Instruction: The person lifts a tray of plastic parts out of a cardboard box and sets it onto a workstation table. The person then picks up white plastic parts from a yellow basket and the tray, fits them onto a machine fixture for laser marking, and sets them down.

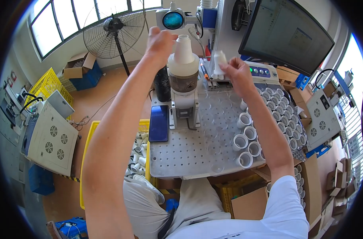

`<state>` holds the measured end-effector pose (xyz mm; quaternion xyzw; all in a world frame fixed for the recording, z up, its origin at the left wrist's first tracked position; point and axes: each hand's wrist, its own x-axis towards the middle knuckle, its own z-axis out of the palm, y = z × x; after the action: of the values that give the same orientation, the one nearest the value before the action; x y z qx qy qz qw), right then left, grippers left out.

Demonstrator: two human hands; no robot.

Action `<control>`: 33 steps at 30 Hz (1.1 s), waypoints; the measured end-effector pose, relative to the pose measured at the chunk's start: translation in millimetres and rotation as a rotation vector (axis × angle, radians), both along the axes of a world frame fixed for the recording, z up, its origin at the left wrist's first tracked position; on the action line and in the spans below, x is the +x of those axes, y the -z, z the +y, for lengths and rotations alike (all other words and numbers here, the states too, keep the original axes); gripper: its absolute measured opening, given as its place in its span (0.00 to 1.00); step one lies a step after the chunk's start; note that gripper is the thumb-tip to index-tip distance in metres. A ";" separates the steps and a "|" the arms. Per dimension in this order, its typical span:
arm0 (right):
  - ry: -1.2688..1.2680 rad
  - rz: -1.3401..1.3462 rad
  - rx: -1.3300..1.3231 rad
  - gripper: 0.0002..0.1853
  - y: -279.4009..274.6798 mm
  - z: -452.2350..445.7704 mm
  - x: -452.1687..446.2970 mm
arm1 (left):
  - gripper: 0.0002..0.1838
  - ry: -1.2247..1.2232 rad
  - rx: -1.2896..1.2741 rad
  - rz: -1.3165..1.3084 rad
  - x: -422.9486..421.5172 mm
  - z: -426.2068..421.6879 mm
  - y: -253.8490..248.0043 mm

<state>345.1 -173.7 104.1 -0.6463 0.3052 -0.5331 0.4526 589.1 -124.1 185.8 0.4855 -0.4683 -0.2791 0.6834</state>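
My left hand [159, 46] is raised beside the narrow top of a white cone-shaped piece [184, 53]. One finger stretches toward its rim, the thumb stands apart, and I see nothing held in that hand. The cone sits upright on a round, dark-banded holder [184, 81] mounted on the metal table. In my right hand [240, 75] is a white plastic fitting [219, 63], narrow at the top and flared at the bottom, held up right of the cone. Above the cone hangs a machine head with a blue-green lens [173, 20].
Many white ring-ended cups [245, 159] stand in rows on the perforated table [177, 159], beneath my right forearm. A phone [159, 123] and a black cylinder [162, 85] are left of the holder. A yellow crate [86, 167] holds white fittings. A monitor [287, 34] stands at the right.
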 end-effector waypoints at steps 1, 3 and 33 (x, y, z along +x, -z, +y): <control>-0.006 -0.091 -0.010 0.16 -22.6 7.7 12.3 | 0.17 0.101 0.020 0.084 -14.2 3.0 -8.8; -0.057 -0.201 -0.094 0.15 -45.7 6.8 41.8 | 0.14 0.119 0.025 0.082 -16.4 12.3 -19.8; -0.362 1.674 -0.184 0.28 18.9 125.7 -80.2 | 0.12 -0.615 0.584 -0.954 264.6 114.2 341.7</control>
<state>264.9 -48.0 85.2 -0.8994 0.3865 0.1765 0.1027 853.6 -10.0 -156.0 0.8349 -0.4649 0.0603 0.2882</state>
